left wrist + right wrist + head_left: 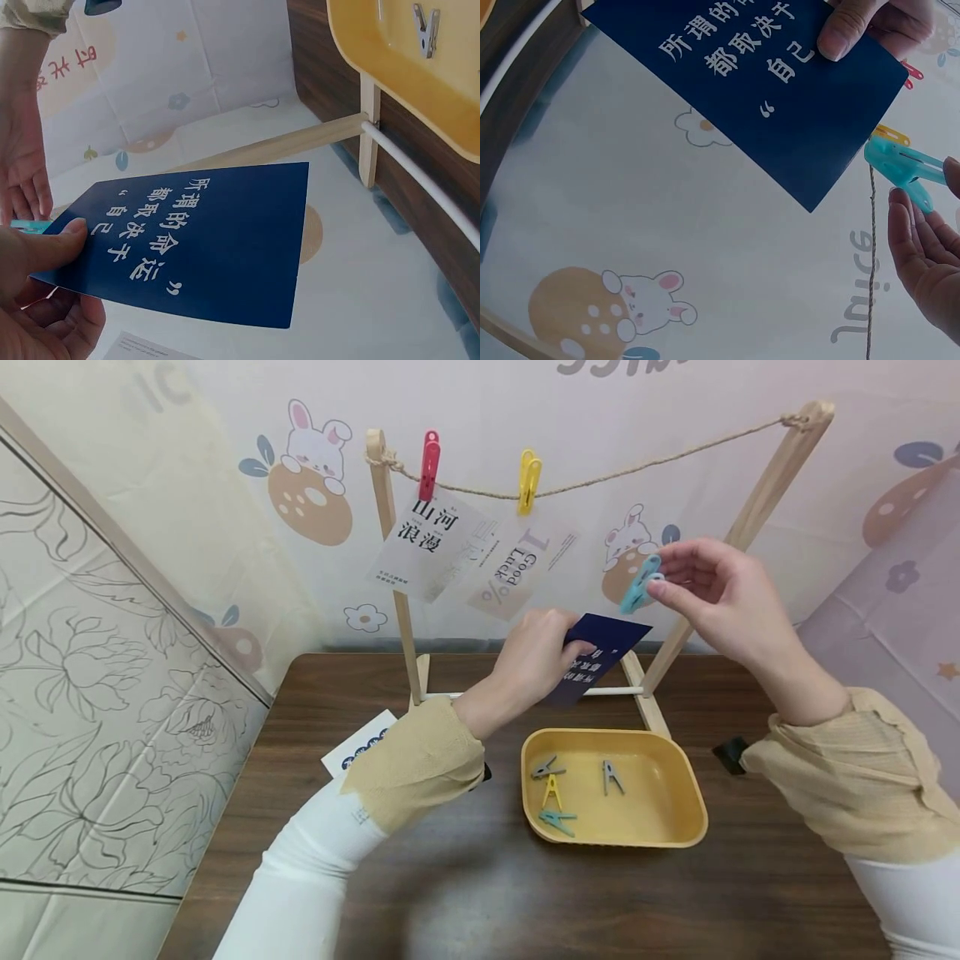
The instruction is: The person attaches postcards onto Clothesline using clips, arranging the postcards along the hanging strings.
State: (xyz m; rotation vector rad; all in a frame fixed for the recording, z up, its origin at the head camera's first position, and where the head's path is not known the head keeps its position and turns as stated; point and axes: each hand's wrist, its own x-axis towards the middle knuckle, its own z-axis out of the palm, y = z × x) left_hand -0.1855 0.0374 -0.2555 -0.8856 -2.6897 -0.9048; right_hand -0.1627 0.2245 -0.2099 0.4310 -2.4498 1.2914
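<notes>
My left hand (534, 653) pinches a dark blue card (202, 240) with white Chinese characters near its upper edge, thumb on the printed face. To its right, my right hand (723, 589) holds a light blue clothespin (641, 585) by its handles, its nose pointing down toward the card's top edge. In the right wrist view the clothespin (900, 163) overlaps the card's edge region. Above them a twine line (645, 467) sags between two wooden posts. From it hang a pale card (431, 547) under a red clothespin (429, 467) and another (517, 564) under a yellow clothespin (528, 483).
A yellow tray (645, 839) on the brown table (600, 902) holds several clothespins, grey, yellow and teal. A white card with blue print (363, 742) lies by the left sleeve. A small black object (729, 755) is near the right sleeve. The stand's right post (776, 481) rises behind the right hand.
</notes>
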